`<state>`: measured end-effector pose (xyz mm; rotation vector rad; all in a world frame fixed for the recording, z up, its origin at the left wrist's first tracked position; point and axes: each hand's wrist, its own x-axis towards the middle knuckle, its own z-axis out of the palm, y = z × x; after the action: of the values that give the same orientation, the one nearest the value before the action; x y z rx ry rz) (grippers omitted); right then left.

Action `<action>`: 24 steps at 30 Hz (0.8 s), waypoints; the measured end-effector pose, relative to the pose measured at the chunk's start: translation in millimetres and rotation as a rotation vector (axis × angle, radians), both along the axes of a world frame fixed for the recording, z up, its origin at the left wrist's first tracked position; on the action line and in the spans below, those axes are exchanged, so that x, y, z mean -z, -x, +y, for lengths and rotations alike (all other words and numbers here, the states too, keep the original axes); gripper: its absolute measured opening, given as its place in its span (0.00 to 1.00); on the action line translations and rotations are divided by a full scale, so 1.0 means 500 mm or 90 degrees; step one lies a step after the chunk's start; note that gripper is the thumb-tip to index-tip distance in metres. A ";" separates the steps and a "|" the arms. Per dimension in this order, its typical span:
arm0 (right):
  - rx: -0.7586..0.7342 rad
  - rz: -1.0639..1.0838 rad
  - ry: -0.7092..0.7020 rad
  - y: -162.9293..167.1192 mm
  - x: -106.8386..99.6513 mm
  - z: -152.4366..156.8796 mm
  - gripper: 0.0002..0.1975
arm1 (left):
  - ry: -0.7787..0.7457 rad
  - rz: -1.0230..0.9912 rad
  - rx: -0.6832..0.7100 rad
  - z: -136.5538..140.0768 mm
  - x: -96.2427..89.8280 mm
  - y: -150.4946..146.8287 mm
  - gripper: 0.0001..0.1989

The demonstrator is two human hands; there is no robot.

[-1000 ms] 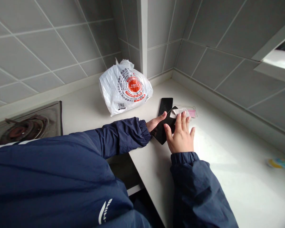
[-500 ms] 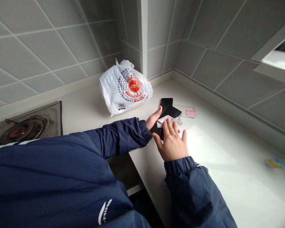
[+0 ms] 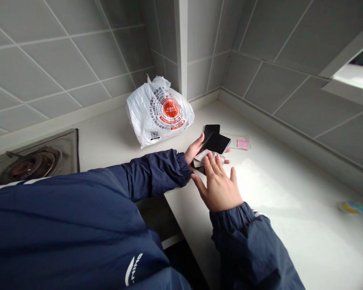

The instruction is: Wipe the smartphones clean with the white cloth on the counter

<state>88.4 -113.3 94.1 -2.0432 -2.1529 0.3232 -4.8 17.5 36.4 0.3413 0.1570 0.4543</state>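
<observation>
Under the right hand [image 3: 219,186] a white wipe [image 3: 203,156] pressed flat-fingered onto a black phone [image 3: 216,143], left hand [image 3: 194,150] clasping the phone's near edge, second phone [image 3: 211,129] just beyond, white bag [image 3: 159,110] further off

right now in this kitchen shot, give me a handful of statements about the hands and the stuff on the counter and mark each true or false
1. The left hand grips the near end of a black phone. True.
2. The right hand presses a white cloth against the phone. True.
3. The white plastic bag lies on the stove burner. False: it sits on the white counter by the tiled corner, apart from the burner.
4. The pink slip is pinched in the right hand. False: it lies on the counter beyond the phone, untouched.
5. A second black phone lies flat behind the held one. True.
</observation>
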 end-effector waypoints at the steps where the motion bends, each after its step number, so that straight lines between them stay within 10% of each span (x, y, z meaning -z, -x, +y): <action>1: 0.015 -0.008 -0.016 0.000 0.005 0.001 0.35 | 0.003 0.000 0.005 -0.003 0.001 -0.001 0.41; 24: 0.103 0.015 -0.111 -0.051 0.052 0.034 0.33 | -0.036 0.000 0.003 -0.011 0.029 -0.008 0.34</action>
<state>113.7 -96.5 68.0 -2.0847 -1.9123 0.1333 -0.7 12.0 22.0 0.3972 0.1435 0.4555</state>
